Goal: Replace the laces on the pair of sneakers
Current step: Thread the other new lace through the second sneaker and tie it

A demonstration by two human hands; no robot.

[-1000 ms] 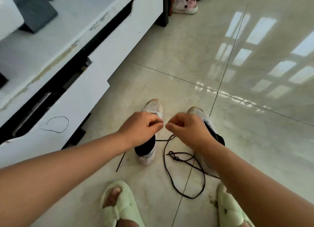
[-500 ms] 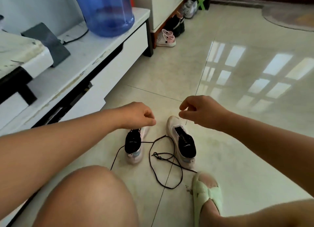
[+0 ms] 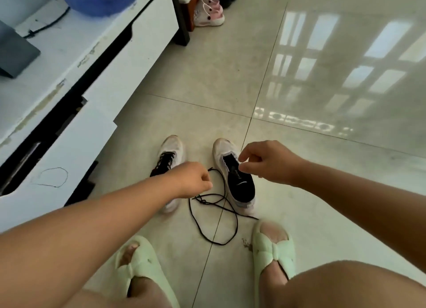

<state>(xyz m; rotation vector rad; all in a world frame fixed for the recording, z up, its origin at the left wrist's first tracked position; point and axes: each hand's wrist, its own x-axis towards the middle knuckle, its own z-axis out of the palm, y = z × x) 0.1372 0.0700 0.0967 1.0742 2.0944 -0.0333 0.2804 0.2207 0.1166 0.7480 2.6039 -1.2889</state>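
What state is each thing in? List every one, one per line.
left sneaker: upright on floor, black lace threaded.
right sneaker: upright, unlaced, tongue exposed.
loose black lace: tangled on floor between sneakers.
left hand: fingers curled above the lace.
right hand: pinching at right sneaker's eyelet edge.
green slippers: worn on feet.

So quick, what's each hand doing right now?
Left hand: curled, maybe pinching the black lace; cannot tell.
Right hand: pinching something thin and pale.
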